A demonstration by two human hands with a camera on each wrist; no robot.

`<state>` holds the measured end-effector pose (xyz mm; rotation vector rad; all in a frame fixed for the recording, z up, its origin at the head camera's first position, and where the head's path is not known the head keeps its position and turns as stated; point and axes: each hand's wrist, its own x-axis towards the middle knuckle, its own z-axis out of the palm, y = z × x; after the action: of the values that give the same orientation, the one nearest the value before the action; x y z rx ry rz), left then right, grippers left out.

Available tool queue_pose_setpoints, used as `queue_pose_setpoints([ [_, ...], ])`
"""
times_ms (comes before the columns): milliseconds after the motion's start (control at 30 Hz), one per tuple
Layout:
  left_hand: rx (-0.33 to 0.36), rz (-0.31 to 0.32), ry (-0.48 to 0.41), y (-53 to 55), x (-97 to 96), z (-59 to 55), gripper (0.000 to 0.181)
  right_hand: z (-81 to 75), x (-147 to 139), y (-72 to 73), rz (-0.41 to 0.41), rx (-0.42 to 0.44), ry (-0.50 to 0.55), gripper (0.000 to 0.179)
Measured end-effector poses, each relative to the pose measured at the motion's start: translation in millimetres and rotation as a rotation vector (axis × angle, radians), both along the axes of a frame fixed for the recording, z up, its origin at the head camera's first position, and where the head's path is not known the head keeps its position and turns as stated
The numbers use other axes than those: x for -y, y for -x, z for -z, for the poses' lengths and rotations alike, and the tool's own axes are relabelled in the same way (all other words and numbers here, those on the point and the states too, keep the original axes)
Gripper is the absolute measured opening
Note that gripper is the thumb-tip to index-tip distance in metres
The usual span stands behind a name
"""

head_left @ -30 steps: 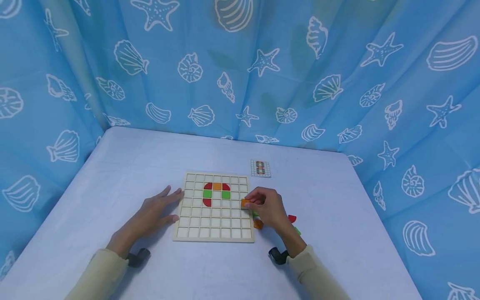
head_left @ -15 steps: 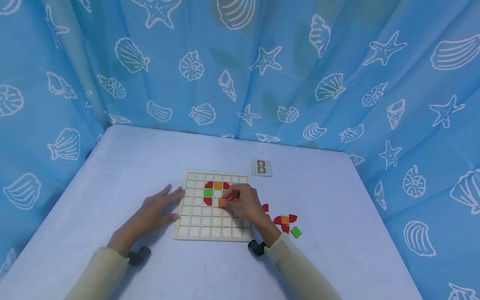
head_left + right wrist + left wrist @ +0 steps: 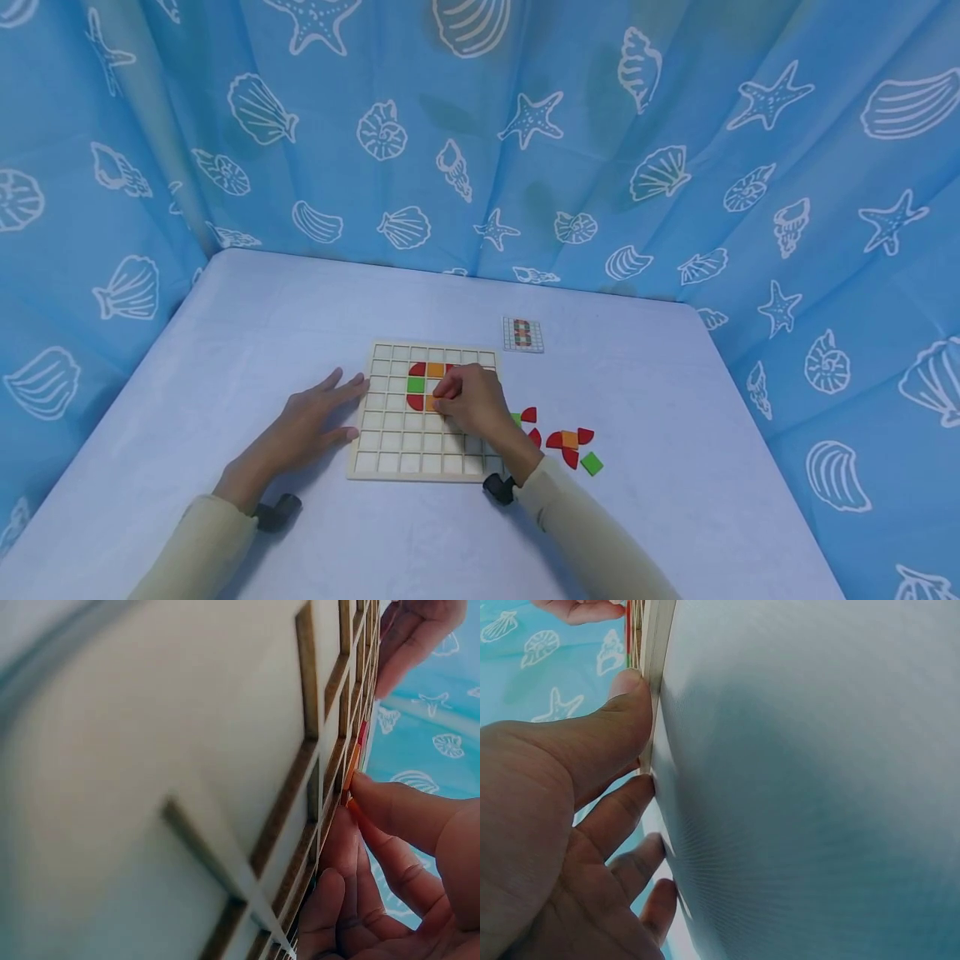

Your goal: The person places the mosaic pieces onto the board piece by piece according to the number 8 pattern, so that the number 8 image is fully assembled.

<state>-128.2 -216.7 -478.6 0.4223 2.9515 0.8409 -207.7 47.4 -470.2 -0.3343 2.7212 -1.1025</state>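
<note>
A wooden grid board (image 3: 386, 467) lies on the table with flat tiles in its upper cells. Red quarter-round tiles (image 3: 417, 369), an orange square tile and a green square tile (image 3: 416, 385) show there; my right hand covers part of the pattern. With thumb and fingers, my right hand (image 3: 474, 404) holds another orange square tile (image 3: 430, 403) at a cell right of the lower red tile. In the right wrist view the thumb touches that orange tile (image 3: 351, 769). My left hand (image 3: 300, 429) has its fingers extended, thumb and fingertips touching the board's left edge (image 3: 656, 652).
Right of the board lie loose tiles: red quarter-rounds (image 3: 570, 458), an orange square (image 3: 570, 439) and green squares (image 3: 592, 463). Beyond the board's upper right corner is a small pattern card (image 3: 522, 334). A blue shell-print curtain (image 3: 405, 167) surrounds the white table (image 3: 300, 308).
My right hand has carried the orange square tile leftward from the board's right edge to the cell beside the lower red tile. The left hand has stayed in place.
</note>
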Motion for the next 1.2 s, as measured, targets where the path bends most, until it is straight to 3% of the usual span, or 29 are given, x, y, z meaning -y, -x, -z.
queue_pose_setpoints([
  [233,-0.011,0.002,-0.003,0.1,0.3,0.5,0.079,-3.8,-5,-1.6,-0.032,0.042,0.038,0.014],
  [500,-0.016,0.008,0.007,1.4,1.5,2.7,0.079,-1.9,-40,-3.1,-0.066,0.059,0.166,0.022],
  [867,-0.017,0.009,0.011,0.6,-0.6,0.7,0.077,-5.1,-97,-4.4,0.087,0.066,0.131,0.026],
  [1200,0.006,-0.010,0.015,0.0,-1.3,-0.5,0.078,0.1,-136,-7.4,0.143,0.061,0.060,0.025],
])
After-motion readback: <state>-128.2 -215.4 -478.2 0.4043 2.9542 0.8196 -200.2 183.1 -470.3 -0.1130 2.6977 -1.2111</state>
